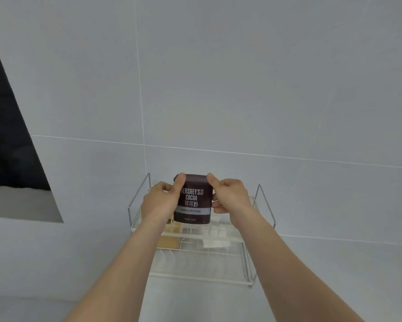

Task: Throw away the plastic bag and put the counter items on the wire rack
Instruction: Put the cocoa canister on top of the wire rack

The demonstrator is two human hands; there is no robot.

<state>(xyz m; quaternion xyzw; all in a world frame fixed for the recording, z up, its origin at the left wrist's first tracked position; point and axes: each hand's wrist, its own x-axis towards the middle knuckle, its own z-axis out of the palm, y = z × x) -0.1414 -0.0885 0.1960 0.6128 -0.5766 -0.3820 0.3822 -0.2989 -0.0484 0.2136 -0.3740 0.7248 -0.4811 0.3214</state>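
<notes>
A dark brown cocoa container (193, 201) with white lettering stands upright over the top shelf of a white wire rack (262, 201) mounted against the tiled wall. My left hand (159, 202) grips its left side with the thumb up near the lid. My right hand (230, 198) grips its right side in the same way. The container's base is level with the upper shelf; I cannot tell whether it rests on it. The plastic bag is out of view.
The rack has a lower shelf (202, 273) with pale items (215, 244) seen through the wires. A grey tiled wall (241, 89) fills the background. A dark recessed opening (7, 135) lies at the left, with a ledge (18, 203) below it.
</notes>
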